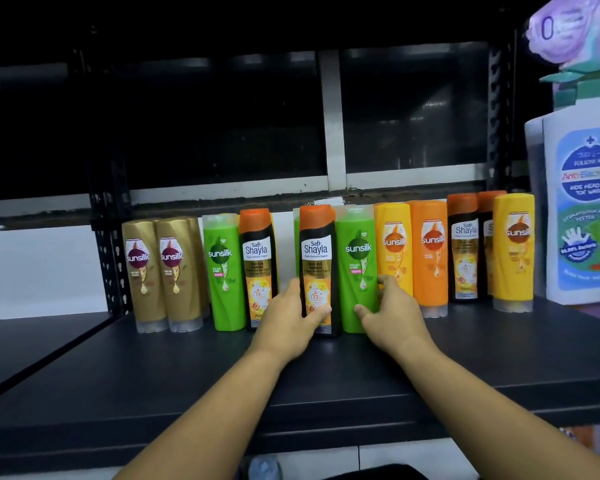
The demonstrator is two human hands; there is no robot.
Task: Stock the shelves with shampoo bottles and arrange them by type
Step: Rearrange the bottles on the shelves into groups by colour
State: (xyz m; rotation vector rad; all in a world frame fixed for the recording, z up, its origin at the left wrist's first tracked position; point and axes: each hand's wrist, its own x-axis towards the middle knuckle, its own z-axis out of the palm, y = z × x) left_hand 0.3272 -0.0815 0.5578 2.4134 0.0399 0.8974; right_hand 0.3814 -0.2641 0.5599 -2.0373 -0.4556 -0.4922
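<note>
Shelf [187, 368] surface, dark and flat, lies open from its front edge back to a row of bottles standing along the back edge, with more bare room toward its left end. At the right end a tall white pump bottle [582, 209] stands upright. The row runs from gold bottles [142, 271] at the left to a yellow bottle [394, 244] and an orange bottle [430, 251] right of the middle. Near the middle a black Shayla bottle [317, 258] stands upright just forward of the row, touching a green Sunsilk bottle [357, 261] on its right. Both forearms reach in over the front edge. The left hand [290, 323] has its grip closed round the black Shayla bottle's lower part, thumb across the label. The right hand [392, 313] holds the green Sunsilk bottle low, grip narrow, thumb on its front and fingers at its right side.
</note>
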